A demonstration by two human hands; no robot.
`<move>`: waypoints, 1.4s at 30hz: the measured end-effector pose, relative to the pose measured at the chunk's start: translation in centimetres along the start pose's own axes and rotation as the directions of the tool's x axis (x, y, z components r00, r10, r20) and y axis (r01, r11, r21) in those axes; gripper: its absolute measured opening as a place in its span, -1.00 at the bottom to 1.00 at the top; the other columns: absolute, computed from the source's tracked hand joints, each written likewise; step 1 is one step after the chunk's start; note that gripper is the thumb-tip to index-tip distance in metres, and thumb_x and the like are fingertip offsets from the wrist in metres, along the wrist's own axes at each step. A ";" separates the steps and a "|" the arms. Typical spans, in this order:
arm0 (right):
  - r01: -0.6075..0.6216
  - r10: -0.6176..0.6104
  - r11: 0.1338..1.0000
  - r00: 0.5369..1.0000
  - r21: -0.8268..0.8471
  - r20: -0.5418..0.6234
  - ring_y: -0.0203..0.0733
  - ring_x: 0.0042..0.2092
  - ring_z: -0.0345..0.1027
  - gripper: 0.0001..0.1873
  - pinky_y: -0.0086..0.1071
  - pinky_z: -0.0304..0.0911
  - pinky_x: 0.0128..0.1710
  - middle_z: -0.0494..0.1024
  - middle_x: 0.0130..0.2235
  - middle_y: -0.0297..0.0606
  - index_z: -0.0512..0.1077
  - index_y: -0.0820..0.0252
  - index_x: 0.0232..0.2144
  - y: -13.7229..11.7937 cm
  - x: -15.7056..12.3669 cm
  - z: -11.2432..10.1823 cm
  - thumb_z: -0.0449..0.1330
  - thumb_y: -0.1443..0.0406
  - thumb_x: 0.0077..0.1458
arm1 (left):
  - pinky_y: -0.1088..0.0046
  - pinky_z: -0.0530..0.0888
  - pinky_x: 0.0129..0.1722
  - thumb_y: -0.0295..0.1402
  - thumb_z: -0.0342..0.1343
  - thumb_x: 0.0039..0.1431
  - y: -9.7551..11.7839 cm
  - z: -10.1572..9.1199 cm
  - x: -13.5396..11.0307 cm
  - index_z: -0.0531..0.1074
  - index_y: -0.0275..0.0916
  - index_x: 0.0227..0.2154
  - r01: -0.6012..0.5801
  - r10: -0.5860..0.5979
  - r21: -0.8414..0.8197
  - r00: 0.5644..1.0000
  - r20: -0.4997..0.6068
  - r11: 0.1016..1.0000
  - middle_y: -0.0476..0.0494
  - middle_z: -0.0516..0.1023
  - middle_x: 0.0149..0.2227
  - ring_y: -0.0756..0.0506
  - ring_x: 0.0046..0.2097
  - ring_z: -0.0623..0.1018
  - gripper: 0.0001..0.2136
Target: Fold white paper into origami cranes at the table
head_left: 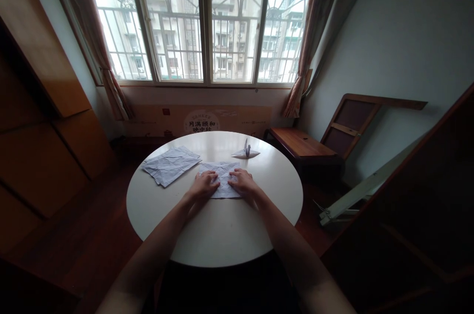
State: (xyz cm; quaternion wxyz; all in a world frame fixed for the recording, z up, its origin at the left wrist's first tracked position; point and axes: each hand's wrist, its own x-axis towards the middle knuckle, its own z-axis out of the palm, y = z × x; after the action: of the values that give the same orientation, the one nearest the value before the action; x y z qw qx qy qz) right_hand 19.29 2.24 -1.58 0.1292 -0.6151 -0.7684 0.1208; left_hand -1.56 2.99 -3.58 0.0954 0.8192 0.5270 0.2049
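Observation:
A creased square sheet of pale paper [221,172] lies on the round white table [215,235] in front of me. My left hand [204,184] rests on its left part and my right hand [242,181] on its right part, both palm down with fingers lying flat on the paper. To the left lies a small pile of crumpled sheets [169,165]. Beyond the sheet, toward the far edge, stands a folded paper crane [246,151].
Wooden cabinets [40,121] stand along the left wall. A low wooden bench [301,143] and a leaning wooden frame [355,119] sit right of the table. A barred window [202,20] with curtains fills the far wall. A white slat [370,185] leans at the right.

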 end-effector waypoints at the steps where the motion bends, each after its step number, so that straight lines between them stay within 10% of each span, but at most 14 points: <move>1: 0.001 -0.001 1.000 1.000 0.000 -0.002 0.01 0.24 0.07 -0.43 -0.17 -0.03 0.19 0.25 0.24 -0.19 0.35 0.03 0.12 0.0 0.0 0.0 0.11 0.02 0.09 | -0.05 0.06 0.23 -0.17 0.09 0.16 0.0 0.0 0.0 0.46 -0.08 -0.05 -0.001 0.001 -0.001 1.000 0.001 1.000 -0.19 0.42 0.13 -0.25 0.17 0.35 -0.69; 42: 0.012 -0.011 1.000 1.000 0.020 -0.010 0.07 0.22 0.08 -0.46 -0.09 -0.02 0.16 0.26 0.21 -0.16 0.37 0.05 0.10 -0.2 -0.5 -0.4 0.10 0.04 0.10 | 0.02 0.01 0.28 -0.13 0.04 0.18 0.2 -0.3 -0.1 0.42 -0.07 0.03 0.012 -0.014 0.030 0.998 0.055 0.999 -0.13 0.36 0.18 -0.22 0.21 0.31 -0.63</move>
State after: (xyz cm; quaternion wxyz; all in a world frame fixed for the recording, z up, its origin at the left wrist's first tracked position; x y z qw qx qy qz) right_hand 19.39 1.75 -1.14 0.1397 -0.6099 -0.7700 0.1246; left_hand -1.58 2.86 -3.26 0.0992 0.8224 0.5324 0.1739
